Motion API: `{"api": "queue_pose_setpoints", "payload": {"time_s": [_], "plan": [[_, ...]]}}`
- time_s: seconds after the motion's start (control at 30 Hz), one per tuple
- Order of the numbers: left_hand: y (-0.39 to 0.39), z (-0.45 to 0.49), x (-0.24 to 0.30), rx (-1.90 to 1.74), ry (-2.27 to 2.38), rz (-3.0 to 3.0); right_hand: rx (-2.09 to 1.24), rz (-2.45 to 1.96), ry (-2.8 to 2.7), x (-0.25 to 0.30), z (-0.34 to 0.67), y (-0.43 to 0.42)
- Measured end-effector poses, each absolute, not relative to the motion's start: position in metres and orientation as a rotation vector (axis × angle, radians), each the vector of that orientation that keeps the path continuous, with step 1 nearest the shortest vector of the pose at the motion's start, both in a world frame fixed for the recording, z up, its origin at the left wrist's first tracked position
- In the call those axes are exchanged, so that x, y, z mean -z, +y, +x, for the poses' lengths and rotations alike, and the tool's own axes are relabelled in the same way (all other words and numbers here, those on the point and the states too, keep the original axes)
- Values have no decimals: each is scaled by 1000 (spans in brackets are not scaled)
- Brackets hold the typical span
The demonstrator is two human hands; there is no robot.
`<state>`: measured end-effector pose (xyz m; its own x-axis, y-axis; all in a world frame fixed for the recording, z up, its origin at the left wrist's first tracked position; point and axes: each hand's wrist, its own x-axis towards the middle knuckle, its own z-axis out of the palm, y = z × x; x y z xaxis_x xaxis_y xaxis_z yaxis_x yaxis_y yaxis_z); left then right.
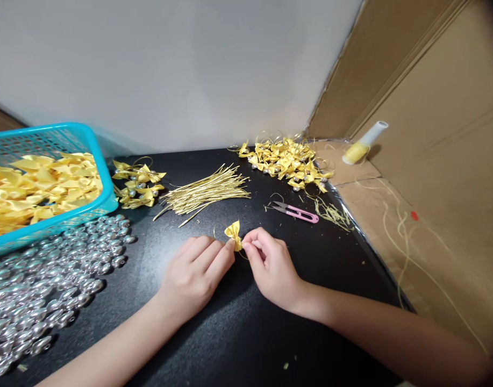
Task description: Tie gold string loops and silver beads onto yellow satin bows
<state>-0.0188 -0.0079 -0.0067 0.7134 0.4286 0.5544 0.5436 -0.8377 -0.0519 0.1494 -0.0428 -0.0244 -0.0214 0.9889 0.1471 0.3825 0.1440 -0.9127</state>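
A small yellow ribbon bow [233, 232] is pinched between both hands above the black table [238, 333]. My left hand [195, 277] has its fingers closed on the bow's left side. My right hand [270, 266] pinches the right side with thumb and forefinger, where a thin gold thread shows. A bundle of gold cords [204, 193] lies just beyond the hands. Pink thread snips [297, 212] rest to the right of the bow.
A turquoise basket [91, 142] of yellow bows stands at the left. Several silver beads [48, 285] spread below it. Finished bows lie in a small pile [137, 188] and a larger pile [286, 158]. A yellow thread spool [361, 145] sits on cardboard at the right.
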Motion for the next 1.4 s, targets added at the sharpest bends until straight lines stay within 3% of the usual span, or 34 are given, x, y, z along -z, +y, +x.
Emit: {"api": "queue_pose_setpoints", "payload": {"time_s": [0.83, 1.1, 1.4], "plan": [[-4, -19, 8, 785, -734, -2709, -914, -1406, -1480, 27, 147, -42], [-1, -14, 3, 1157, -1167, -2857, -1015, -1386, -1407, 28, 148, -39], [-2, -14, -3, 1266, -1524, -2870, -1083, -1360, -1390, 28, 149, -40]]}}
